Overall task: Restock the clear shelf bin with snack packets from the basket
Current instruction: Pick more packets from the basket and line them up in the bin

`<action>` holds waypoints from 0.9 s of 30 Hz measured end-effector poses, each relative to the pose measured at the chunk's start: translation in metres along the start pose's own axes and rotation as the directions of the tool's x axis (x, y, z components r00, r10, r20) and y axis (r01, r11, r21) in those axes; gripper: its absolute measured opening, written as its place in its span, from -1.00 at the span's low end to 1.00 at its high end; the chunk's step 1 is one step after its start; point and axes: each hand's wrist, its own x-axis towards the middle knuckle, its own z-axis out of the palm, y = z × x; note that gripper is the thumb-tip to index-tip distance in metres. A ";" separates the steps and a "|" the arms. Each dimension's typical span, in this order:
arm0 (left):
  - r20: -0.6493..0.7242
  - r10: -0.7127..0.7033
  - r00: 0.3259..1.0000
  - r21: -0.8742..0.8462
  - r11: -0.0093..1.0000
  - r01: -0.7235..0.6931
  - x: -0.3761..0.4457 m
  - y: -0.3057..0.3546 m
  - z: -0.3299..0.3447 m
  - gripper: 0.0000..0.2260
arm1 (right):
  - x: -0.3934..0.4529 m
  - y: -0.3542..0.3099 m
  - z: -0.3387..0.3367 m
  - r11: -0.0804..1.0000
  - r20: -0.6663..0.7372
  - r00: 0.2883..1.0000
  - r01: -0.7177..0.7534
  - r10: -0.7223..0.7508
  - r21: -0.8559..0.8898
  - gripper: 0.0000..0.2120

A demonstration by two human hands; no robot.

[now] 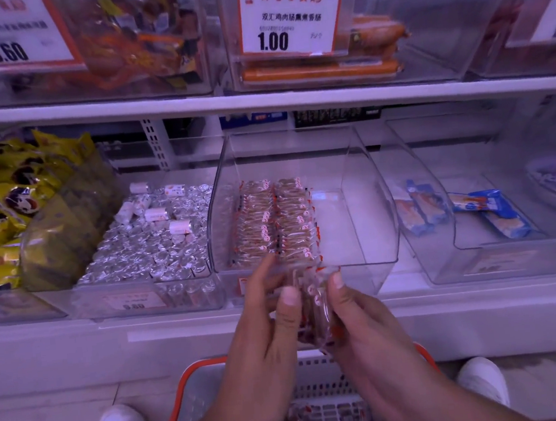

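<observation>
Clear bin (351, 176) holds two packet rows (271, 221); two hands (264, 327) grip one stack (313, 305).

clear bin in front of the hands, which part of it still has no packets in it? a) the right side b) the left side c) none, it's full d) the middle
a: in the clear bin the snack packets stand in rows on the left and middle, while the right strip shows only bare floor.
</observation>
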 end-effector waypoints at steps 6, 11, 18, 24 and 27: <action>0.175 -0.136 0.975 -0.023 0.990 0.143 0.019 0.027 0.020 -0.10 | 0.004 -0.017 0.015 0.953 -0.026 0.980 0.184 -0.196 -0.241 -0.50; 0.218 0.037 0.975 0.147 0.987 -0.070 0.046 0.051 0.010 -0.28 | 0.013 -0.034 0.025 0.984 -0.038 0.985 0.170 -0.168 0.056 -0.55; 0.550 0.003 0.835 0.363 0.900 -0.242 0.083 0.081 0.004 -0.16 | 0.031 -0.063 0.014 0.914 -0.100 0.985 0.170 -0.142 0.368 -0.60; 0.595 -0.004 0.803 0.514 0.770 -0.378 0.121 0.085 0.011 -0.34 | 0.053 -0.066 0.005 0.981 -0.162 0.972 0.183 -0.171 0.060 -0.59; 0.612 0.075 0.787 0.431 0.803 -0.412 0.136 0.094 0.010 -0.51 | 0.058 -0.085 -0.009 0.867 -0.054 0.963 0.212 -0.264 -0.451 -0.55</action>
